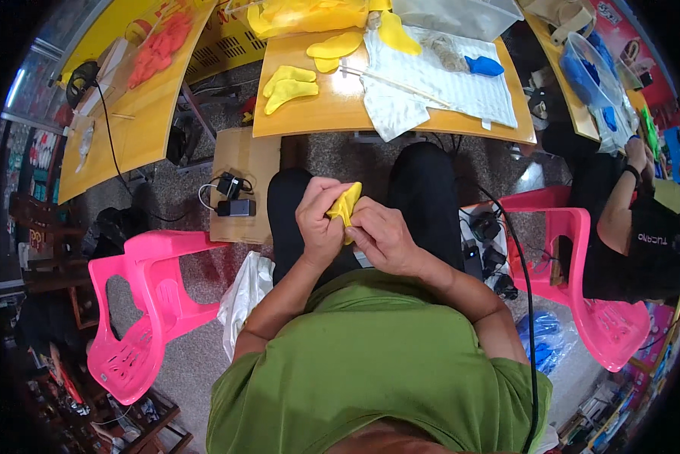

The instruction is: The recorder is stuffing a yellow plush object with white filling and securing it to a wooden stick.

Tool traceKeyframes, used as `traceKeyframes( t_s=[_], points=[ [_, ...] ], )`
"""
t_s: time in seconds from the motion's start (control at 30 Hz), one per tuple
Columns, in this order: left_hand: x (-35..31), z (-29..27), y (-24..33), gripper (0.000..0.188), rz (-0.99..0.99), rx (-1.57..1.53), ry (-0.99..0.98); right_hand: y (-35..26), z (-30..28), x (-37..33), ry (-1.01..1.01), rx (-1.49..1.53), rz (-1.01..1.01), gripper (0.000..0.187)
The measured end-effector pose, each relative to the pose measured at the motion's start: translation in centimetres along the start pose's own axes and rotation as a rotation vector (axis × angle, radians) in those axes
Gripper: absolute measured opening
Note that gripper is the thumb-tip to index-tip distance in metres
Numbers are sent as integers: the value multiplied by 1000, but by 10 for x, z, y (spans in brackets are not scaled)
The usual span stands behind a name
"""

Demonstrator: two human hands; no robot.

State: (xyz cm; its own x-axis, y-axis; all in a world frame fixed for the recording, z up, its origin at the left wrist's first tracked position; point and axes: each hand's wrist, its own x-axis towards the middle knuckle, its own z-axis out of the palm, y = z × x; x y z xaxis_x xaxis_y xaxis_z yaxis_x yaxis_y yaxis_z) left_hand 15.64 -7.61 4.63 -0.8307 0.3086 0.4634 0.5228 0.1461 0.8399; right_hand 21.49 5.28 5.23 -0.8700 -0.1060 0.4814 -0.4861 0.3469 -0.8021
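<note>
Wide fisheye view from head height, downward at close range over lap (429, 193) and table (332, 115).

Yellow piece (345, 203): partly hidden by left hand (320, 221), right hand (385, 234)
Translucent bin (461, 17): cut off by upper edge

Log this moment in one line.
left hand: gripping yellow piece | right hand: pinching same piece | table: white cloth, flat yellow shapes

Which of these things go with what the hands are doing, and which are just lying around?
Probably in use:
yellow piece, held by left hand and right hand
similar yellow pieces on the table
perhaps the thin stick

Apparently just lying about:
pink chair at left
white plastic bag
black adapter on cardboard
</note>
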Motion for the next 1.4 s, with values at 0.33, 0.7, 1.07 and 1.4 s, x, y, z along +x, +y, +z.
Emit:
traceKeyframes(
  t_s=[0.33,0.7,1.07,1.4],
  points=[
    [-40,32,-22,17,-461,-197,188,34,19,-19,181,-395,169,13],
    [-65,8,-26,11,-645,-604,-19,46,18,-25,136,-305,112,11],
    [-54,-6,-19,23,-851,-949,-314,63,15,-29,22,94,301,11],
    [-40,-9,-24,31,-913,-1008,-255,25,-4,-18,68,-93,35,16]
  ],
)
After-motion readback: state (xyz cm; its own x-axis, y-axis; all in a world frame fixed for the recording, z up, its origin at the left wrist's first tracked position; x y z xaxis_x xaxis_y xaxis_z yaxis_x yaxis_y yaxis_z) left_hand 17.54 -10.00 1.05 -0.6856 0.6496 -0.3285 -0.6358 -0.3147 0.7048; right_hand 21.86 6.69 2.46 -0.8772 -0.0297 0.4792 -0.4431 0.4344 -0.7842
